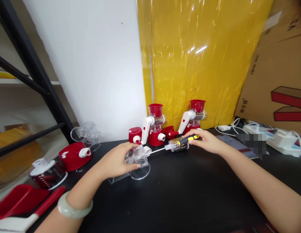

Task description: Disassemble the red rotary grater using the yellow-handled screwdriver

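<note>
Screwdriver slants from the right hand, fingers clamped on it — left hand arched, fingers gripping a clear part.

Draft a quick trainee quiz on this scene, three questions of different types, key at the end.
1. Which hand holds the metal screwdriver with the black-and-yellow handle?
2. True or false: the left hand is holding a red plastic base.
3. How many assembled red-and-white plastic rotary graters stand at the back of the black table? A) one B) two C) four

Key:
1. The right hand.
2. False; it holds a clear plastic part.
3. B.
</note>
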